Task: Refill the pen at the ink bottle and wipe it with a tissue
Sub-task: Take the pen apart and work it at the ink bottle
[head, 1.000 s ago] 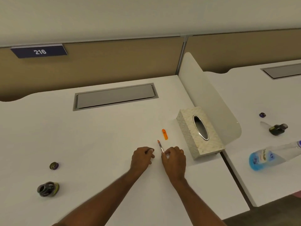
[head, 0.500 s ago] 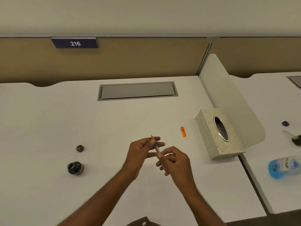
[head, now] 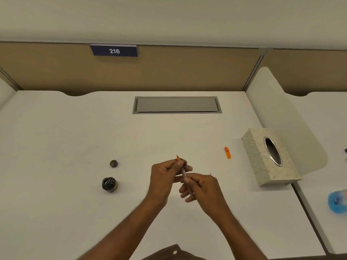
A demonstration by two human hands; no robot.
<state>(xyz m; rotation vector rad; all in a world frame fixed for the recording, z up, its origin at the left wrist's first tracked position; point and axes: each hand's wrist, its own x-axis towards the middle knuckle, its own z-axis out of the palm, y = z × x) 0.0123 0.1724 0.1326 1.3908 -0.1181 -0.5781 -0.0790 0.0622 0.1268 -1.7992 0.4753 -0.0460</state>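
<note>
Orange-tipped, the pen (head: 183, 172) sits above the white desk (head: 56, 137), left hand (head: 165, 177) pinching its nib end, right hand (head: 201, 188) gripping the barrel, likely to work it before dipping; the uncapped ink bottle (head: 109, 184) waits left, the tissue box (head: 270, 156) right.

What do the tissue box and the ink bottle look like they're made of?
Tissue box: likely a rigid cover in pale stone-patterned or woven finish, with a shiny metal-looking ring around its oval opening. Ink bottle: probably dark glass, going by its glossy reflections; too small to be sure.

Orange pen tip (head: 177, 157) & cap (head: 227, 152) — white desk (head: 75, 137), cream-patterned tissue box (head: 257, 156), dark ink bottle (head: 109, 184).
</note>
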